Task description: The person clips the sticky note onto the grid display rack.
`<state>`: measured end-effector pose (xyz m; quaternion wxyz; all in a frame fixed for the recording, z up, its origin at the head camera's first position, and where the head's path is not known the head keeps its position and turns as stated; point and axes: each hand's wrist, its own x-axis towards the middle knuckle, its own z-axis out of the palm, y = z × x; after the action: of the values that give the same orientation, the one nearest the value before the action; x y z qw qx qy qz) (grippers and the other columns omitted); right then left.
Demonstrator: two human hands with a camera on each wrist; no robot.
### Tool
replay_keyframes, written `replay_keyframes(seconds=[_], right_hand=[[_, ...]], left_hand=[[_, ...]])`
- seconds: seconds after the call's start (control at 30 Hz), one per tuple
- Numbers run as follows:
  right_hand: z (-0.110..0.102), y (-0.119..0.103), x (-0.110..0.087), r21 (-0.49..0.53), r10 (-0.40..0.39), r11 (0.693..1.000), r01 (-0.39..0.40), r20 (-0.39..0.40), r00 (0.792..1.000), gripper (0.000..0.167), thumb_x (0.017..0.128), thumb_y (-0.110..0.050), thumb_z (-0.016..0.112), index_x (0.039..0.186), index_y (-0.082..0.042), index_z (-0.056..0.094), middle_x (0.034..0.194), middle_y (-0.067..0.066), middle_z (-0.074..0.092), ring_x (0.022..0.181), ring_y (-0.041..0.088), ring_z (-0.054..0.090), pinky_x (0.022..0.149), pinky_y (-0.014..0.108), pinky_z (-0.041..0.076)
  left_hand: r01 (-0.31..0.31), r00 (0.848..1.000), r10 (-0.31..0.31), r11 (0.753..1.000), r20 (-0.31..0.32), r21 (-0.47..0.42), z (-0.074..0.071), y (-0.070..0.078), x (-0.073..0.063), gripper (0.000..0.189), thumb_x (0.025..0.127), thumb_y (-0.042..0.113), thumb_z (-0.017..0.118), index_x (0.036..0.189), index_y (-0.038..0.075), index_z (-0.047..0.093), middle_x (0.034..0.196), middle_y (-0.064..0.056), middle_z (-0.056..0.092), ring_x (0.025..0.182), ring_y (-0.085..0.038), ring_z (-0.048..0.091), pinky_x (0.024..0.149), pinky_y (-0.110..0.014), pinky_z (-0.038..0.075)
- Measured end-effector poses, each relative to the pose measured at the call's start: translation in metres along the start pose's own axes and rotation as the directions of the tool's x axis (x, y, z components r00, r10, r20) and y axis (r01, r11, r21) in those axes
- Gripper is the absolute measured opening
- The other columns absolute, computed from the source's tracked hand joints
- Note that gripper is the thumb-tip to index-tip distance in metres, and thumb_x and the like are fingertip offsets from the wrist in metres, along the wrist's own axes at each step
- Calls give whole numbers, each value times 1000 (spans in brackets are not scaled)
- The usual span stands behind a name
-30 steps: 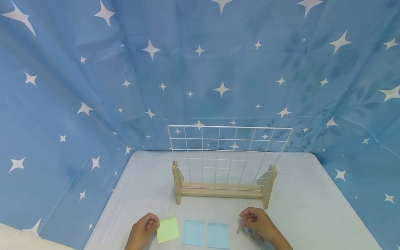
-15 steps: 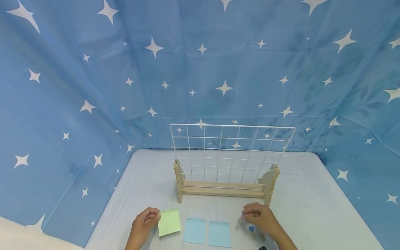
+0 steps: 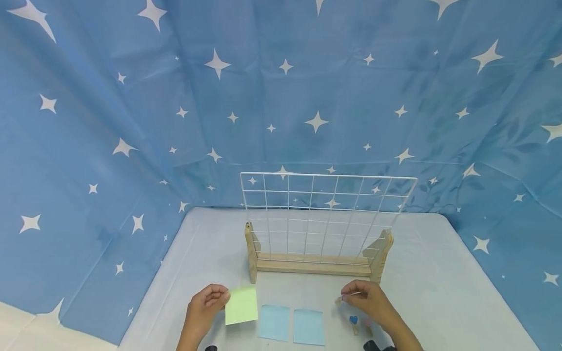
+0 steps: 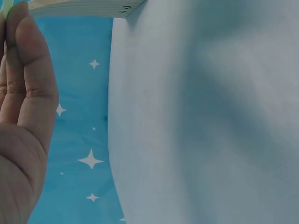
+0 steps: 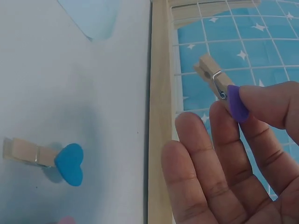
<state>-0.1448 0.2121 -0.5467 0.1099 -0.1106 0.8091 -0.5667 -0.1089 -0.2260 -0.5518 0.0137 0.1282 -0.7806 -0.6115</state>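
Observation:
My left hand (image 3: 205, 309) pinches a light green sticky note (image 3: 241, 306) by its left edge, in the head view. Only a sliver of that note shows at the top left corner of the left wrist view. In my right hand (image 3: 372, 303), thumb and fingers pinch a small wooden clothespin (image 5: 216, 77) by its purple end, its wooden tips pointing away from the palm. A second clothespin with a blue heart (image 5: 70, 164) lies on the white table below that hand. Beside it lies one with a pink top (image 3: 369, 322).
Two light blue sticky notes (image 3: 274, 322) lie side by side between the hands. Behind them stands a white wire grid (image 3: 311, 192) on a wooden base (image 3: 313, 267). A blue curtain with white stars (image 3: 281, 97) hangs around the table (image 3: 210, 243).
Both hands have moved forward, up in the head view. The green note has risen with the left hand, and the clothespins under the right hand show more fully.

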Motion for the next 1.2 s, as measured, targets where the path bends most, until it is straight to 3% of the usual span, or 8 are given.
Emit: replay_keyframes(seconds=[0.33, 0.63, 0.9, 1.2], right_hand=[[-2, -7, -2, 25, 26, 999, -27, 14, 1000, 22, 96, -1, 75, 111, 15, 71, 105, 18, 78, 90, 25, 79, 78, 24, 61], [-2, -12, -1, 32, -28, 999, 29, -3, 1000, 18, 99, -1, 75, 110, 13, 73, 110, 23, 77, 92, 17, 78, 80, 23, 61], [-1, -19, 1, 62, -79, 995, 80, -18, 997, 23, 102, -3, 71, 117, 15, 72, 119, 33, 72, 94, 10, 78, 86, 21, 60], [1, -27, 1, 49, -164, 985, 165, -23, 986, 20, 100, 4, 71, 116, 16, 72, 116, 32, 74, 94, 7, 77, 85, 20, 61]], left_hand=[[-29, 1000, 29, 999, -8, -27, 2, 6, -2, 17, 99, 7, 79, 109, -5, 73, 94, -10, 75, 81, -12, 73, 75, -26, 64], [-29, 999, 28, 999, -20, -23, 3, 11, -3, 15, 100, 8, 79, 109, -4, 74, 95, -10, 76, 81, -11, 72, 75, -24, 63], [-69, 997, 69, 997, -25, -19, 5, 17, -2, 16, 100, 8, 78, 110, -4, 75, 98, -11, 77, 83, -11, 73, 77, -24, 63], [-90, 996, 90, 996, -8, -3, 13, 25, -4, 16, 100, 8, 78, 111, -3, 75, 100, -10, 78, 85, -11, 74, 77, -23, 63]])
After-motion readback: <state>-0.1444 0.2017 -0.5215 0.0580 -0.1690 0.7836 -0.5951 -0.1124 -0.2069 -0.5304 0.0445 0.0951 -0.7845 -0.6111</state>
